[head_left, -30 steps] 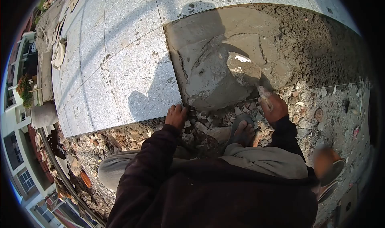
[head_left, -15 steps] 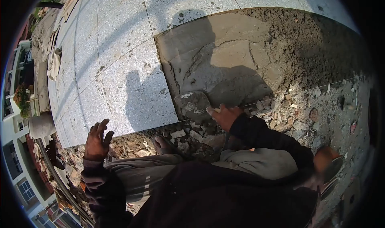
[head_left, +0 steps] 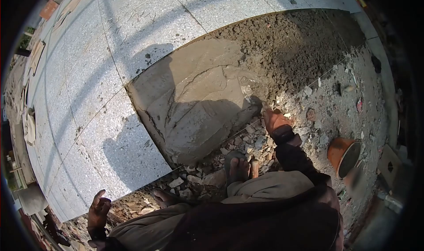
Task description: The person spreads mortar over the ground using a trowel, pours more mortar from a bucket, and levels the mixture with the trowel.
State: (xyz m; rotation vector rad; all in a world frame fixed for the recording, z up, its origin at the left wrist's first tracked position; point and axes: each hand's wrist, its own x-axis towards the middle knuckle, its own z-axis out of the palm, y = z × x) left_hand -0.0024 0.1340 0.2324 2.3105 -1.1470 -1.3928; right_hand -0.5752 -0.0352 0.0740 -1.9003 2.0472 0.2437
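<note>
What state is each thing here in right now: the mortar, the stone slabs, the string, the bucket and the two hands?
Mortar bed: wet, smoothed, cracked.
Granite slabs: laid flat, joints showing.
String line: stretched taut over the rubble.
Orange bucket: tipped on its side.
Right hand: at the mortar's edge; grip unclear.
Left hand: open, fingers spread, empty.
</note>
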